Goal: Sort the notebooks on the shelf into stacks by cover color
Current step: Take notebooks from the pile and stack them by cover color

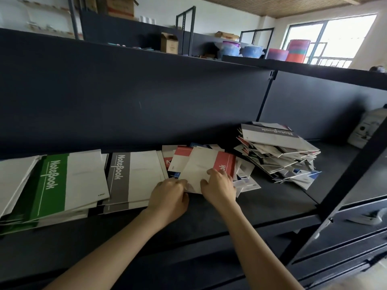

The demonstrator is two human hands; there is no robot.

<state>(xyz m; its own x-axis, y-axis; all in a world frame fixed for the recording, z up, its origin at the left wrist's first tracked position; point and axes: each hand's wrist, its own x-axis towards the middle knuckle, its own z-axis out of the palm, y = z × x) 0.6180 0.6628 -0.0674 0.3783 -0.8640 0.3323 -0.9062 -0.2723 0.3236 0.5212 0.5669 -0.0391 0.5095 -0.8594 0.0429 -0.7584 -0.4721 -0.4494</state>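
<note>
On the dark shelf (272, 197) lie three sorted stacks: green-cover notebooks (54, 185) at the left, grey-cover notebooks (129, 176) beside them, and red-cover notebooks (180, 158) in the middle. A top red notebook (205, 166) lies askew on the red stack. My left hand (169, 195) pinches its near left corner. My right hand (219, 185) grips its near edge with fingers curled over the cover. A messy mixed pile of notebooks (278, 155) sits to the right, topped by a grey one.
A black upright post (343, 191) crosses the right front of the shelf. A white jug (368, 128) stands at the far right. Boxes and coloured buckets (293, 51) sit on the upper shelf. Bare shelf surface lies in front of the mixed pile.
</note>
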